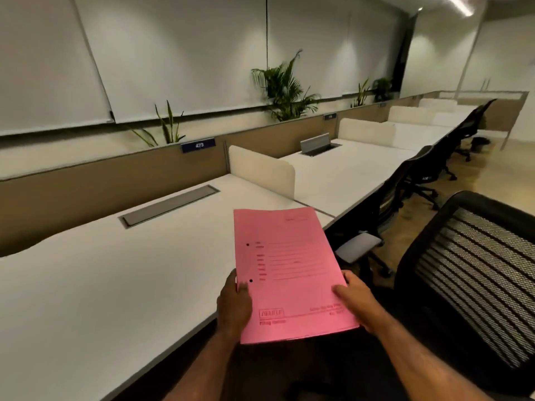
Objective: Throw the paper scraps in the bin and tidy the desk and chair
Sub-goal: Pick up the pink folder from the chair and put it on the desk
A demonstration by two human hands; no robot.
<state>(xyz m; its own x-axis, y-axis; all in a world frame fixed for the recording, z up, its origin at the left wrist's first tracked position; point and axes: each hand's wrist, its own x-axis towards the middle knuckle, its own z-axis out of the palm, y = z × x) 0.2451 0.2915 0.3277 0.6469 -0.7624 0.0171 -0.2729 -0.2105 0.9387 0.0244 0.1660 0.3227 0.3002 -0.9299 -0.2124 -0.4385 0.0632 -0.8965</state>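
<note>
A pink file folder (289, 270) with printed lines and two punch holes is held in the air over the front edge of the white desk (115, 285). My left hand (234, 305) grips its left edge, thumb on top. My right hand (356, 302) holds its lower right edge, fingers on the cover. A black mesh-backed office chair (474, 273) stands just to the right of my hands, turned away from the desk. No paper scraps or bin are in view.
A grey cable flap (170, 204) lies shut in the desk; another (317, 144) stands raised on the neighbouring desk. Cream dividers (260, 170) separate the desks. More black chairs (419, 169) line the right side. Plants (285, 88) stand behind the brown back panel.
</note>
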